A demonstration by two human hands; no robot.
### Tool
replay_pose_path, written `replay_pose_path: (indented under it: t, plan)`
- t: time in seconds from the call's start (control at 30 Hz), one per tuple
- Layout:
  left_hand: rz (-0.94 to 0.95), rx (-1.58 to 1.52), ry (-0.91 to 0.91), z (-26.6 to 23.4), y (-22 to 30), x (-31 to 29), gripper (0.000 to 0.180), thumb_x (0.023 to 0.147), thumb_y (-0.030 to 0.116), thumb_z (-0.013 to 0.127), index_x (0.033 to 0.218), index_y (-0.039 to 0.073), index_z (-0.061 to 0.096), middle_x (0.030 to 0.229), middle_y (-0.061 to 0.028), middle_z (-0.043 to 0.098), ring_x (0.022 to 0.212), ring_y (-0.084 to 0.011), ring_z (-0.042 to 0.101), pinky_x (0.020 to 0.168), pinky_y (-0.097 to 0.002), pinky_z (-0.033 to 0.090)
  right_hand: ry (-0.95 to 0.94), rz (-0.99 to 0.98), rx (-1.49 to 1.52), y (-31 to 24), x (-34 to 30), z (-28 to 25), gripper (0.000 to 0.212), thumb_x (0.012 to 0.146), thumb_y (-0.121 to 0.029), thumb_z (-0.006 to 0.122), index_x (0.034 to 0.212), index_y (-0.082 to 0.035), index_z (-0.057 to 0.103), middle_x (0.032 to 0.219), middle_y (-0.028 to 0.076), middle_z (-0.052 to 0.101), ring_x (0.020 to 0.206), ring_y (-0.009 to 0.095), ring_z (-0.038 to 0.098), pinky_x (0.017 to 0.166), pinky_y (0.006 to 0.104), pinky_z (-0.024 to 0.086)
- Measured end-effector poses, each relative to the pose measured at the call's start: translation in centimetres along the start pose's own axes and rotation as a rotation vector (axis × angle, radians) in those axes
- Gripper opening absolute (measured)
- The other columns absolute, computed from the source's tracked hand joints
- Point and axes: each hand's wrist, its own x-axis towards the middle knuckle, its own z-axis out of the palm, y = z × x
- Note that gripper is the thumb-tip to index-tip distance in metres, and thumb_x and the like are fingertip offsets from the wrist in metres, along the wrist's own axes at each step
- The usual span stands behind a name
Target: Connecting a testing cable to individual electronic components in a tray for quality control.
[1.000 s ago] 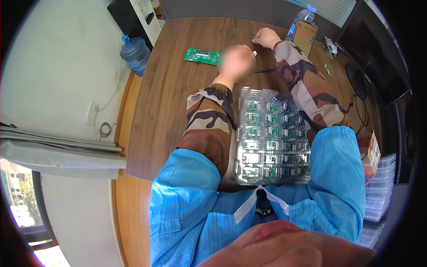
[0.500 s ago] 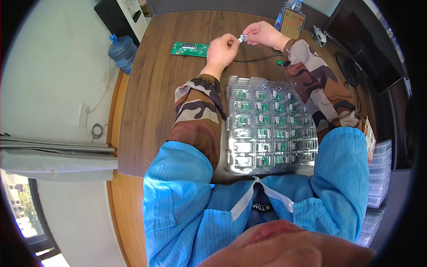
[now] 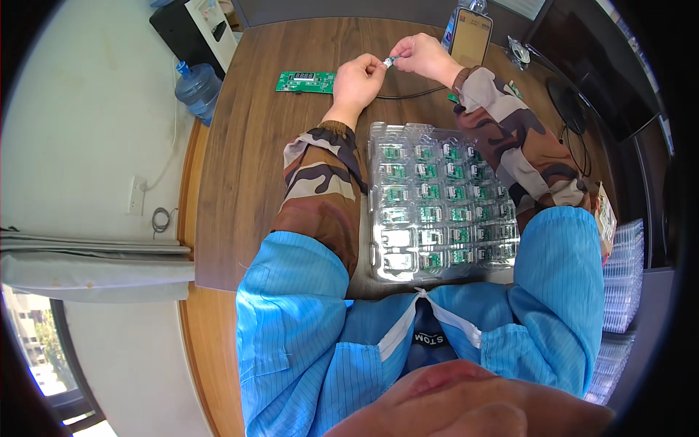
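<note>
Both my hands meet over the far middle of the table. In the closed fingertips of my left hand (image 3: 357,83) is a small white connector (image 3: 388,63). My right hand (image 3: 424,57) pinches a tiny green circuit board (image 3: 395,57) against that connector; whether the two are fully joined is too small to tell. Left of my left hand lies a long green circuit board with a digit display (image 3: 303,77), its right end behind the hand. A thin black cable (image 3: 411,96) runs along the table behind my wrists. Nearer me stands a clear plastic tray (image 3: 397,261) holding several small green boards in its pockets.
A phone (image 3: 472,36) leans on a bottle at the back. At right are a monitor (image 3: 593,69), its round base (image 3: 566,105) and a coiled cable (image 3: 518,51). Stacks of clear trays (image 3: 622,280) stand at far right. A water jug (image 3: 198,95) stands left of the table.
My hands have drawn slightly closer around the white connector and small board. The whole view has shifted a little. The phone's screen looks different.
</note>
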Motion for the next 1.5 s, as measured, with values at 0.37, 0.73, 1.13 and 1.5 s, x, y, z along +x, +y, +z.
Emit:
replay_pose_path:
  t: [0.37, 0.73, 1.13, 1.5]
  plan:
    - [-0.043, 0.08, 0.017, -0.8, -0.5, -0.3, 0.012, 0.074, 0.017, 0.056, 0.071, 0.005, 0.061, 0.056, 0.0003, 0.056, 0.048, -0.0133, 0.047, 0.047, -0.0249, 0.038, 0.048, -0.168, -0.154, -1.1, -0.1, 1.6, 0.015, 0.066, -0.01, 0.06, 0.077, -0.001, 0.065, 0.068, 0.006, 0.063, 0.058, 0.018, 0.057, 0.057, 0.0277, 0.045]
    - [-0.011, 0.034, -0.005, -0.3, 0.2, -0.1, 0.013, 0.075, 0.018, 0.056, 0.075, 0.006, 0.062, 0.058, 0.0001, 0.058, 0.051, -0.015, 0.051, 0.051, -0.0261, 0.04, 0.016, -0.138, -0.139, -1.3, -3.3, -1.9, 0.03, 0.076, -0.014, 0.06, 0.104, -0.002, 0.056, 0.087, 0.006, 0.062, 0.065, 0.011, 0.055, 0.058, 0.0232, 0.045]
    - [0.044, 0.1, -0.038, -0.8, -0.1, -0.3, 0.016, 0.076, 0.02, 0.055, 0.078, 0.007, 0.062, 0.061, 0.0004, 0.06, 0.056, -0.0153, 0.054, 0.054, -0.0257, 0.042, 0.269, 0.422, -0.461, 1.0, -36.1, -14.3, 0.011, 0.073, -0.006, 0.059, 0.081, 0.001, 0.061, 0.069, 0.007, 0.058, 0.054, 0.017, 0.049, 0.052, 0.0248, 0.04]
    - [0.059, 0.164, -0.083, -0.8, 0.1, -0.1, 0.013, 0.078, 0.015, 0.056, 0.08, 0.003, 0.061, 0.061, 0.001, 0.056, 0.053, -0.0094, 0.048, 0.051, -0.0201, 0.038, 0.37, 0.639, -1.01, 7.1, -46.9, -10.4, 0.027, 0.067, -0.003, 0.057, 0.094, -0.003, 0.054, 0.099, 0.01, 0.054, 0.068, 0.03, 0.057, 0.06, 0.0364, 0.046]
